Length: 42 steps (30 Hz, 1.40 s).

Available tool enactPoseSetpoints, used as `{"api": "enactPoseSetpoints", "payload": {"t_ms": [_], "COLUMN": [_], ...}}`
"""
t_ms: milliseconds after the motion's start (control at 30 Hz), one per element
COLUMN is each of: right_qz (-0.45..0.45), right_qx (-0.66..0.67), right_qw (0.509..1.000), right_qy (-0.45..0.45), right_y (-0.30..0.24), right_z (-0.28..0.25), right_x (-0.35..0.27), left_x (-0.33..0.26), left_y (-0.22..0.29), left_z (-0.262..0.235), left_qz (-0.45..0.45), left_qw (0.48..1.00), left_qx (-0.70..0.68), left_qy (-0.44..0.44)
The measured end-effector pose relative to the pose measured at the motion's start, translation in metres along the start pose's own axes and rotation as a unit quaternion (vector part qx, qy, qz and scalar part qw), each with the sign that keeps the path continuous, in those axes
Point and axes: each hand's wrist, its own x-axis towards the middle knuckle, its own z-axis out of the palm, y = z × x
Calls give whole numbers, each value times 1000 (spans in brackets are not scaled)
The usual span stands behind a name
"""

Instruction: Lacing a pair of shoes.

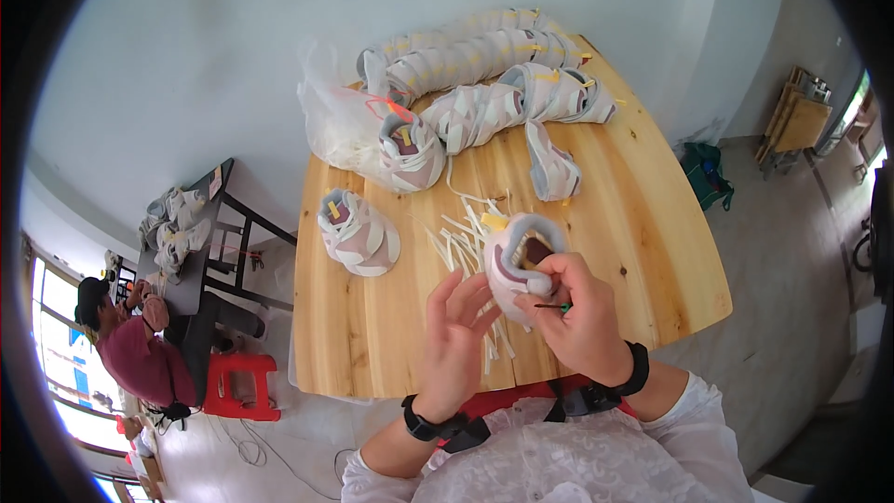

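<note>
In front of me is a pale grey and pink shoe upper (506, 272) with a mauve collar trim and a yellow tab. My right hand (587, 317) is closed on its collar edge, and a small thin tool with a green end (565, 307) sticks out between those fingers. Beside the upper's left side, my left hand (454, 340) has its fingers apart; whether the fingertips touch the upper I cannot tell. White lace-like strips (456, 244) lie scattered under and beside the upper. Another upper (358, 233) stands to the left on the wooden table (643, 251).
Nested rows of shoe uppers (484, 61) lie at the table's back, with a single upper (552, 163) nearer. An upper with orange cord (410, 154) stands by a clear plastic bag (335, 121). At left, a person (149, 354) works at a dark table (191, 289) near a red stool (240, 387).
</note>
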Motion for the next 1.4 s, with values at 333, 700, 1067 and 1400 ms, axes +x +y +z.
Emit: {"api": "enactPoseSetpoints", "payload": {"t_ms": [333, 700, 1067, 1400], "right_qz": [-64, 146, 185, 198], "right_qx": [-41, 176, 212, 225], "right_qw": [996, 966, 948, 950], "right_qy": [-46, -121, -147, -89], "right_y": [-17, -14, 1, 19], "right_z": [-15, -1, 10, 25], "right_x": [-4, -8, -5, -8], "left_x": [3, -4, -8, -8], "left_y": [10, 6, 7, 15], "left_z": [-18, -23, -21, -23], "left_qz": [-81, 8, 40, 23], "left_qw": [996, 992, 993, 966], "left_qx": [-27, -97, 109, 231], "left_qy": [20, -85, 20, -113]}}
